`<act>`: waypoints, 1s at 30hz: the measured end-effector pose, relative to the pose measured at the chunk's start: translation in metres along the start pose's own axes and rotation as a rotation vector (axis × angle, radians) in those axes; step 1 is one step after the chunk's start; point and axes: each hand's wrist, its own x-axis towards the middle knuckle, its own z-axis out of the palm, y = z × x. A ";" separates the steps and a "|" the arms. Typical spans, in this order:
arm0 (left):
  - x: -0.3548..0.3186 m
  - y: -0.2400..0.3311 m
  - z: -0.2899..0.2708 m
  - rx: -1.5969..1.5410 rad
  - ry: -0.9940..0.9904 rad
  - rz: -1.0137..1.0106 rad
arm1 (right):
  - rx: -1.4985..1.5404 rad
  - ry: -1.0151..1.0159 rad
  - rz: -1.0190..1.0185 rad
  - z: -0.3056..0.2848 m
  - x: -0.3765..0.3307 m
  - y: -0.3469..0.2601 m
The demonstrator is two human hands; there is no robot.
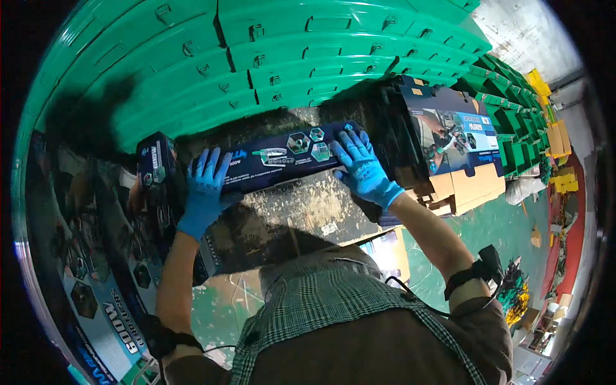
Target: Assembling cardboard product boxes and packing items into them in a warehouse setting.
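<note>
A long dark blue printed cardboard box (256, 170) lies across the worn bench (301, 215) in front of me, with pictures of a power tool on its near face. My left hand (204, 189), in a blue glove, rests against the box's left end. Its fingers are stretched out and point away from me, the thumb along the near edge. At the right end, my right hand (366, 168), gloved in the same blue, lies with fingers spread over the box's corner. Neither hand's fingers wrap around the box.
Stacked dark printed boxes (106, 301) stand close on my left, one smaller box end (157, 163) beside my left hand. Flattened cartons (452, 138) pile up at the right. Green plastic cases (276, 58) form a wall behind the bench. Green bins (513, 141) stand further right.
</note>
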 end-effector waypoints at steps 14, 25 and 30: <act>-0.004 0.026 -0.005 0.134 -0.128 -0.069 | -0.086 0.029 0.081 0.002 0.004 -0.039; 0.052 0.049 0.017 0.145 -0.095 0.002 | 0.222 0.448 0.023 0.038 0.044 -0.085; 0.051 0.049 0.016 0.133 -0.113 -0.012 | 0.226 0.464 -0.082 0.029 0.050 -0.089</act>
